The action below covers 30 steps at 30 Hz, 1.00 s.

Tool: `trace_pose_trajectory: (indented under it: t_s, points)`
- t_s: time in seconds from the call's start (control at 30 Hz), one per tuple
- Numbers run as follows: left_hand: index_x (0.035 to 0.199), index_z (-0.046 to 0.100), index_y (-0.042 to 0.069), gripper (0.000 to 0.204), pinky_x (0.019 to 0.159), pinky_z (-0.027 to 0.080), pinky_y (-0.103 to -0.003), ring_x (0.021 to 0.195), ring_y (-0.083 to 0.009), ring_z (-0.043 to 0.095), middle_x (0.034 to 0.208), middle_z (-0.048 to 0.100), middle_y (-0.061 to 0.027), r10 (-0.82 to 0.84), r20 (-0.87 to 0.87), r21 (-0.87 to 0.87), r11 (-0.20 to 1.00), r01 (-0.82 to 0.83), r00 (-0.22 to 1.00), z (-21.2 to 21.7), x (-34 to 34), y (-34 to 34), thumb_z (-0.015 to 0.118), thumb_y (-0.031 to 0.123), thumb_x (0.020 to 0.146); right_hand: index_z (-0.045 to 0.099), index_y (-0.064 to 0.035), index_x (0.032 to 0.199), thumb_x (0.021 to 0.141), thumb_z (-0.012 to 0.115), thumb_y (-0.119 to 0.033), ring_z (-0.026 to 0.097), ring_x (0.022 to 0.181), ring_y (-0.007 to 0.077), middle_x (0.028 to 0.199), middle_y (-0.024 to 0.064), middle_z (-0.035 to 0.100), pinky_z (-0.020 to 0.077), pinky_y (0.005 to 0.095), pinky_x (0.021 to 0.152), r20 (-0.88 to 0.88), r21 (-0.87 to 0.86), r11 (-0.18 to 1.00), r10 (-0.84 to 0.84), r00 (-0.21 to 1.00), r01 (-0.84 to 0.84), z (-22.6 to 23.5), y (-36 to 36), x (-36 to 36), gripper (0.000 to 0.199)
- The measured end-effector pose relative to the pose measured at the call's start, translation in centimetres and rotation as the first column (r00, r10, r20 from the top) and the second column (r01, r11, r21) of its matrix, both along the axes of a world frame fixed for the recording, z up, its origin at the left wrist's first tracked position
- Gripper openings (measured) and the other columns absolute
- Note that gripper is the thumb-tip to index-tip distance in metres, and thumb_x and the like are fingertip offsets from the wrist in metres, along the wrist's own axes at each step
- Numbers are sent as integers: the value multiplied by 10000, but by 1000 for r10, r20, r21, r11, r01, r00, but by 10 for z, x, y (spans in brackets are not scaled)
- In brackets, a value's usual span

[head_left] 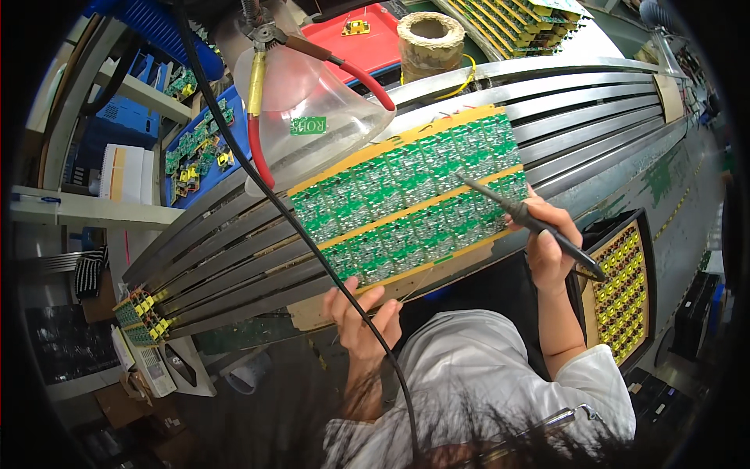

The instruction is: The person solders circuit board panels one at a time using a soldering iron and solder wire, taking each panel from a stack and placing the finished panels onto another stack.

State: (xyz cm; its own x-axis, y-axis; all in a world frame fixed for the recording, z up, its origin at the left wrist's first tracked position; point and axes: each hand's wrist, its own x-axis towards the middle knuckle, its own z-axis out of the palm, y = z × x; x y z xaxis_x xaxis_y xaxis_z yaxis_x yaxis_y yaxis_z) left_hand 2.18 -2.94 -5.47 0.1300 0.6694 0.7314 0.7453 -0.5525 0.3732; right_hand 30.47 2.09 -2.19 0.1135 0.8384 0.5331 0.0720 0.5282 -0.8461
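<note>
A large green circuit board panel (406, 187) with yellow-brown strips lies tilted across the metal rails, its solder side showing. My right hand (551, 242) is closed around a black soldering iron (519, 211). The iron's tip points left over the upper right part of the panel; whether it touches is too fine to tell. By the panel's lower left edge, my left hand (363, 320) has bent fingers, one at the board's edge. A thin solder wire (418, 284) runs up from these fingers towards the panel. A black cable crosses in front of the panel's left part.
Over the panel's far left hangs a clear plastic funnel hood (320, 98) with a red-handled clamp. Behind are a red tray (312, 35), a tape-wrapped roll (430, 47) and stacked boards (516, 27). A blue tray (176, 148) holds boards at left; a board-filled box (582, 313) stands right.
</note>
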Motion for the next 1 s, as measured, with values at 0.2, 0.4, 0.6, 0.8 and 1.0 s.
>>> trace_pose_trajectory:
  t_s: [0.2,0.4,0.6,0.8,1.0]
  points:
    - [1048,660,232,262,1163,333,-573,1239,-245,622,1209,665,39,67,-208,20,998,-65,976,7,8,-7,805,148,846,607,-27,1174,920,502,-231,647,912,280,862,157,691,254,680,1196,66,60,993,99,993,-103,0,0,-25,342]
    - [966,659,189,208,1087,438,-510,1128,-278,652,1058,700,25,-196,-108,-22,981,195,975,16,41,1,787,103,827,603,-35,1181,934,510,-232,650,915,287,839,151,691,277,681,1183,72,65,990,119,990,-124,-1,0,-31,329]
    - [953,651,138,222,922,522,-461,1020,-269,647,1018,683,-13,-246,81,23,969,245,966,38,48,21,754,14,800,604,-26,1192,951,510,-224,652,891,295,828,153,693,416,624,1078,51,129,989,69,996,-76,7,-3,-19,326]
    - [917,672,80,179,876,505,-426,915,-264,630,919,639,-40,55,40,9,998,-55,998,47,17,36,730,-27,786,635,-3,1151,926,568,-177,653,812,303,835,169,699,518,536,926,159,145,976,140,977,-163,18,-11,-22,292]
    - [885,660,64,150,884,491,-426,901,-264,622,833,603,-45,176,8,-45,983,-176,984,50,5,33,694,-51,795,706,28,1047,817,691,-71,651,733,279,859,146,701,548,439,868,168,152,966,184,968,-210,20,-5,-40,252]
